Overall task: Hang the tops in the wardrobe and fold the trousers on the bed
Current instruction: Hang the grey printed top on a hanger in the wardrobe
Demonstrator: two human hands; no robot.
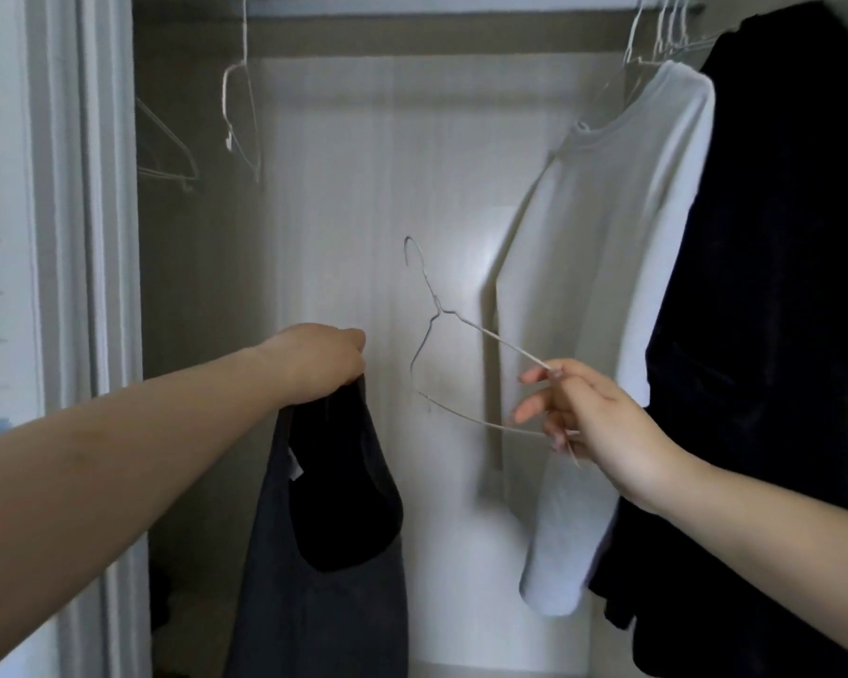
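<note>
View into an open wardrobe (363, 188). The left hand (321, 362) is clenched on the shoulder strap of a dark grey tank top (324, 579), which hangs straight down from the fist in front of the lower left of the opening, a small white label showing inside its neckline. The right hand (593, 423) pinches one end of a bare wire hanger (441, 330) between thumb and fingertips; the hanger is tilted, hook uppermost and pointing left, and sits between the two hands without touching the tank top. On the rail (436, 0), at upper right, a white T-shirt (608, 286) hangs on a wire hanger, with a black garment (774, 286) just beside it. At upper left, two empty hangers (241, 115) hang from the rail.
</note>
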